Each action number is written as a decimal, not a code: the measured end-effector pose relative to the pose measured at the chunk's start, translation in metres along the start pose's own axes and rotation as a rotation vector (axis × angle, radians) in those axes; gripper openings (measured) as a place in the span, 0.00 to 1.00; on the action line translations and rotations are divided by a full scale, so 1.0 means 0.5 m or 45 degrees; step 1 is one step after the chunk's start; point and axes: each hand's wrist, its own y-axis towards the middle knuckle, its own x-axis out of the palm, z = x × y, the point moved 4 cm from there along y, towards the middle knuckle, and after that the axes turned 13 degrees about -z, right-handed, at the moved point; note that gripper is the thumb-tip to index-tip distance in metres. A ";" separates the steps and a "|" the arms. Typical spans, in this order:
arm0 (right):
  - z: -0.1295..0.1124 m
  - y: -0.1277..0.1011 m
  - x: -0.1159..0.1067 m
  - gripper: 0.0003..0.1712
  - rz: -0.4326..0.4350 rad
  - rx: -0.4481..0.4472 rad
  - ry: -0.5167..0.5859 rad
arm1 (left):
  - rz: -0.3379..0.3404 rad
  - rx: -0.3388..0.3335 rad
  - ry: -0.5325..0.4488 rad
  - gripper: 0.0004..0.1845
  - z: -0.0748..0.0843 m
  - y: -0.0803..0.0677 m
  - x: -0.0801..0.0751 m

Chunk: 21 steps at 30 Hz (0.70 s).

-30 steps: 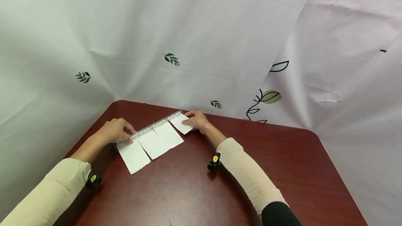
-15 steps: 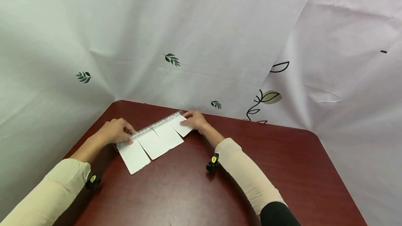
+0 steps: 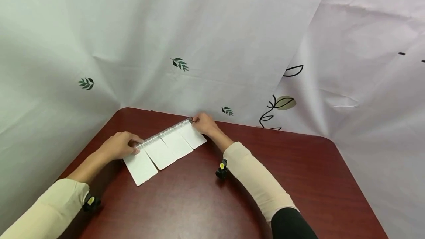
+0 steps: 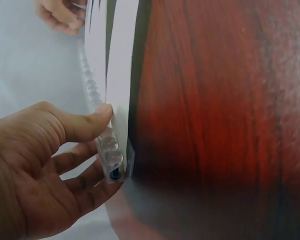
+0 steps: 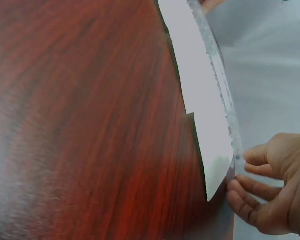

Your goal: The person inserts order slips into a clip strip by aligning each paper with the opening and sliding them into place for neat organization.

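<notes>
A clear plastic strip (image 3: pixel 167 131) with a row of round bumps lies slanting across the far left of the table. Several white paper pieces (image 3: pixel 161 155) are tucked under its edge side by side. At the strip's near left end my left hand (image 3: pixel 118 145) pinches it, thumb on top and the other fingers beneath, as the left wrist view shows. My right hand (image 3: pixel 204 124) is at the far end, its curled fingertips gripping the strip's corner just beyond the rightmost paper (image 5: pixel 212 155). That paper lies flat, overlapping its neighbour.
The dark red wooden table (image 3: pixel 186 202) has rounded corners. Behind it and to its sides hangs a pale cloth (image 3: pixel 232 47) printed with leaves. The strip's right end lies close to the table's back edge.
My right hand has slid the rightmost paper left against its neighbour, let go of it, and moved to the strip's end. My left hand has stayed at the left end.
</notes>
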 end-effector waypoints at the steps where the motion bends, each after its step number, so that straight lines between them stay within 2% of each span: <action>1: -0.014 -0.007 -0.006 0.17 -0.020 -0.024 -0.018 | 0.010 0.020 -0.008 0.17 -0.002 0.001 0.001; 6: -0.058 -0.020 -0.019 0.27 -0.183 -0.173 -0.151 | 0.067 0.124 -0.007 0.17 -0.009 0.003 0.014; 9: -0.066 -0.018 -0.013 0.29 -0.245 -0.217 -0.244 | 0.090 0.132 -0.003 0.19 -0.006 -0.005 0.020; 14: -0.074 -0.006 -0.007 0.28 -0.261 -0.188 -0.295 | 0.142 0.098 0.051 0.20 -0.002 -0.018 0.027; 21: -0.089 0.007 -0.008 0.26 -0.251 -0.201 -0.418 | 0.150 0.054 0.103 0.16 0.018 -0.037 0.026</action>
